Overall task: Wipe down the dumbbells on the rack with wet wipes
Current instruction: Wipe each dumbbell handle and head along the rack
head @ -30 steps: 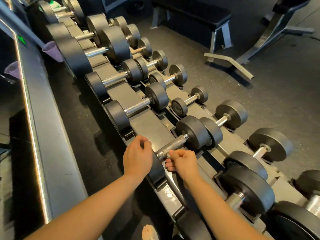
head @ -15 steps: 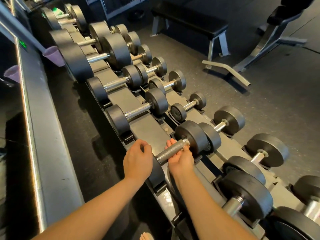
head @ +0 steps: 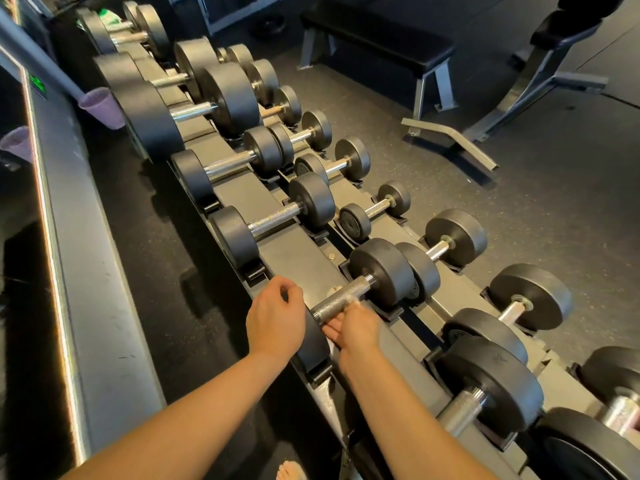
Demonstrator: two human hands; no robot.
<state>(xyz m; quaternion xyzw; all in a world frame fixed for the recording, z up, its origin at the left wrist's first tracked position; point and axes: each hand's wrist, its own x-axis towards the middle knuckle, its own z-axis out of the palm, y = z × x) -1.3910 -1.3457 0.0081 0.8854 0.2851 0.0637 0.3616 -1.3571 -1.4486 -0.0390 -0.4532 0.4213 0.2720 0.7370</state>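
As R hand point(head: 351, 329) cups dumbbell point(head: 381, 268), bench point(head: 381, 43) beyond.

L hand point(head: 275, 320) grips the near end of a dumbbell point(head: 342, 298) on the rack point(head: 287, 251), top row. R hand point(head: 353, 330) sits under the knurled handle w/ a white wipe point(head: 352, 300) held against it. A bench point(head: 377, 39) stands well apart on the floor.
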